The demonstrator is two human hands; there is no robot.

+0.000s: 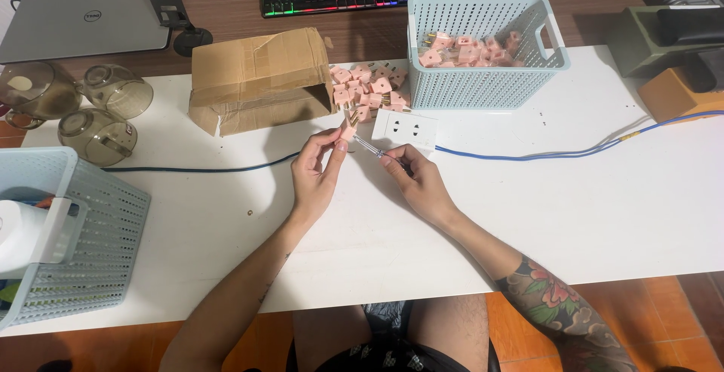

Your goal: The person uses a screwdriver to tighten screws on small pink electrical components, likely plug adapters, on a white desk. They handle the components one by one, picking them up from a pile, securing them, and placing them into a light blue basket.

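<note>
Left hand: left hand (pixel 317 176) raised just above the tabletop (pixel 528 213), near the middle of its far half; fingers pinched narrow on a pink plug adapter (pixel 348 133).
Adapter position: it sits between the left thumb and fingertips, at the very tips, brass pins pointing up toward the far edge.
Right hand: right hand (pixel 418 183) beside the left, fingers closed on a thin screwdriver (pixel 367 148) with a clear shaft.
Tool contact: the screwdriver tip meets the adapter's lower side, just beside the left fingertips.
Loose stock: pile of pink adapters (pixel 369 89) on the tabletop just beyond the hands, between the cardboard box (pixel 256 74) and the pale blue basket (pixel 483 51); more adapters inside the basket.
Socket: white outlet block (pixel 405 129) just beyond the right fingers, with a blue cable (pixel 543 153) running toward the right edge.
Left edge: second blue basket (pixel 83 244); three smoky glass bowls (pixel 98 108) near the far left corner.
</note>
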